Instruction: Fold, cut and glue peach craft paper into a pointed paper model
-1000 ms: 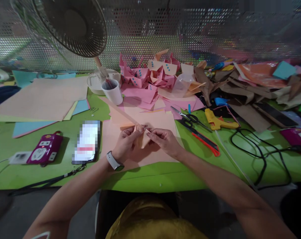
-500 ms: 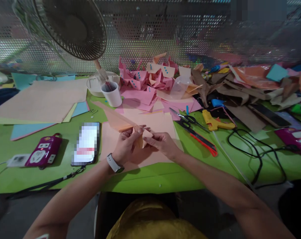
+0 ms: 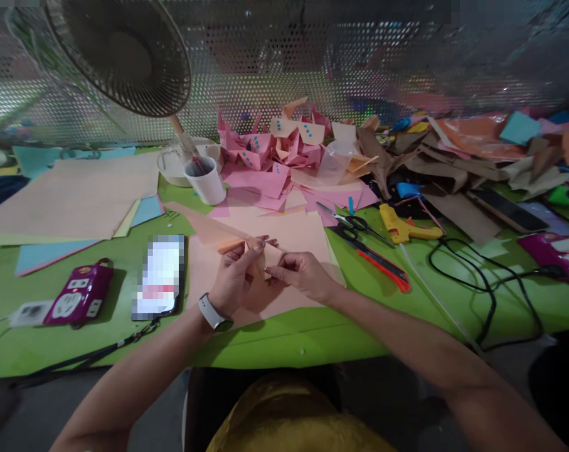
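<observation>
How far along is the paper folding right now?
Done: a heap of folded pink pieces with blue dots sits at the back of the table. In hand: the left hand and right hand pinch a small, partly folded peach piece above a flat peach sheet. Left: a stack of unfolded sheets lies on the left side.

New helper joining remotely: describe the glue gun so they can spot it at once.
On the green table, look past the right hand to the scissors. Just beyond lies the glue gun, bright yellow beside the red-edged cutter.
</observation>
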A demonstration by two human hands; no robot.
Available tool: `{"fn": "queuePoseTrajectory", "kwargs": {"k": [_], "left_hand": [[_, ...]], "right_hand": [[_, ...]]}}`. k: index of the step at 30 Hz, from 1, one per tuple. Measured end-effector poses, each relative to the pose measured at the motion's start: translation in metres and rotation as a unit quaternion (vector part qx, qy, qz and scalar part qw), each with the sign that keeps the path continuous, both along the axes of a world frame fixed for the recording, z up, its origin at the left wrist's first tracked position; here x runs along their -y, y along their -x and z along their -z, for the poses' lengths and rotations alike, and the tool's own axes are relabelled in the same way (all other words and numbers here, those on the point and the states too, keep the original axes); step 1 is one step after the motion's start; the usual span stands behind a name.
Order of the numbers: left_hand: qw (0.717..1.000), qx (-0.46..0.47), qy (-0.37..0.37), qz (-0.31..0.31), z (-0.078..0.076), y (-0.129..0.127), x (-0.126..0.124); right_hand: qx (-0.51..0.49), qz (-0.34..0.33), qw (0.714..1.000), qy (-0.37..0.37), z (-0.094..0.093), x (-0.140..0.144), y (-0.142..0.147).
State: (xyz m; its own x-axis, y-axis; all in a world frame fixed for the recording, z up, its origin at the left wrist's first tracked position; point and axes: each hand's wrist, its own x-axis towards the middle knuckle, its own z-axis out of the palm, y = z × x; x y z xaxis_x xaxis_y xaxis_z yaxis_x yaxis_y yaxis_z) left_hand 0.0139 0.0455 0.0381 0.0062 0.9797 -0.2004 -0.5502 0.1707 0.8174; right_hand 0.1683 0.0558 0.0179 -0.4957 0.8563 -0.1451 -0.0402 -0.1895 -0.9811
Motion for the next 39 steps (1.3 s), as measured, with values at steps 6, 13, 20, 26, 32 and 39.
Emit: {"fn": "queuePoseTrajectory", "kwargs": {"k": [6, 13, 20, 26, 32, 39], "left_hand": [[0.999, -0.033, -0.019, 0.010, 0.005, 0.002, -0.001], [0.998, -0.044, -0.031, 0.032, 0.008, 0.002, 0.002], [0.999, -0.008, -0.016, 0.031, 0.010, -0.001, 0.002], [0.997, -0.065, -0.009, 0.039, 0.008, 0.001, 0.003], [0.993, -0.109, -0.040, -0.013, 0.011, 0.007, -0.002], [0.982, -0.167, -0.089, -0.023, 0.014, 0.010, 0.000]], "right_hand": [[0.013, -0.006, 1.000, 0.001, -0.005, 0.000, -0.002], [-0.010, 0.050, 0.998, -0.047, -0.012, 0.000, -0.005], [0.037, 0.067, 0.993, -0.091, -0.011, 0.001, -0.004], [0.067, 0.056, 0.990, -0.113, -0.009, 0.003, -0.004], [0.050, 0.131, 0.973, -0.183, -0.015, 0.003, -0.011], [0.088, 0.129, 0.954, -0.255, -0.019, 0.005, -0.013]]}}
